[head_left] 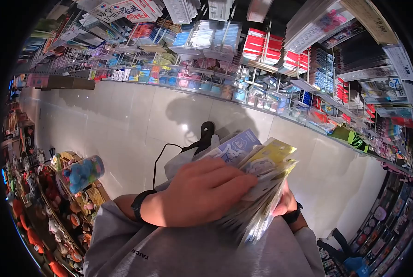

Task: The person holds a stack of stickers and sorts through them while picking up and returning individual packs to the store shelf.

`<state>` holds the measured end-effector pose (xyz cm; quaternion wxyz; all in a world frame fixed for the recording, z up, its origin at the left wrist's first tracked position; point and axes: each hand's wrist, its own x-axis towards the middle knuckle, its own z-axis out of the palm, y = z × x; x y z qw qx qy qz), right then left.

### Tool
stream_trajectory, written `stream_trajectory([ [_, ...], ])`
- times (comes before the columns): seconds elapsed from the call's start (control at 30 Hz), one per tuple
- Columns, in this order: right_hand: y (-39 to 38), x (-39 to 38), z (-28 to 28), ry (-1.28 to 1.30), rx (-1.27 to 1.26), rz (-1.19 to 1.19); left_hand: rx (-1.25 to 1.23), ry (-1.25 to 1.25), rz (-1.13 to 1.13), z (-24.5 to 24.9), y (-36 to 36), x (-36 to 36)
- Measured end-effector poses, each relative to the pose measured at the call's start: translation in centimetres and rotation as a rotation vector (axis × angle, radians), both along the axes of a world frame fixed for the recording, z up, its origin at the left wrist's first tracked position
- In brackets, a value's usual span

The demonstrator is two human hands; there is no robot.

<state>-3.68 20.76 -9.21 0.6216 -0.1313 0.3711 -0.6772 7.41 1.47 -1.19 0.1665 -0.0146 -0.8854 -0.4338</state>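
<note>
A thick stack of thin packaged cards (266, 198) is held in front of the grey shirt. My left hand (202, 191) lies across the near side of the stack, its fingers bent over the packets. A blue-purple packet (239, 145) and a yellow packet (276, 152) stick out past the fingers at the top. On the right, my right hand (286, 201) grips the stack's edge from below; most of its fingers are hidden behind the packets. Dark bands circle both wrists.
Shelves with hanging packets (262, 48) curve across the top. Plush toys (54, 207) and a clear tub of blue items (82, 174) stand at left. Pale floor tiles (123, 124) lie between. A person's dark-clothed part (338, 244) shows at lower right.
</note>
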Motion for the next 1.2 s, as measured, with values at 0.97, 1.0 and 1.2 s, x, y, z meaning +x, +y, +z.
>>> stream_trajectory([
  [0.97, -1.2, 0.7, -2.0, -0.236, 0.144, -0.063, 0.328, -0.360, 0.189, -0.3, -4.5, -0.4],
  [1.0, -1.1, 0.7, -2.0, -0.225, 0.142, -0.071, 0.388, -0.491, 0.110, -0.4, -4.4, -0.4],
  [1.2, -0.9, 1.1, -2.4, -0.197, 0.150, -0.148, 0.578, -0.513, 0.126, -1.7, -4.1, 0.1],
])
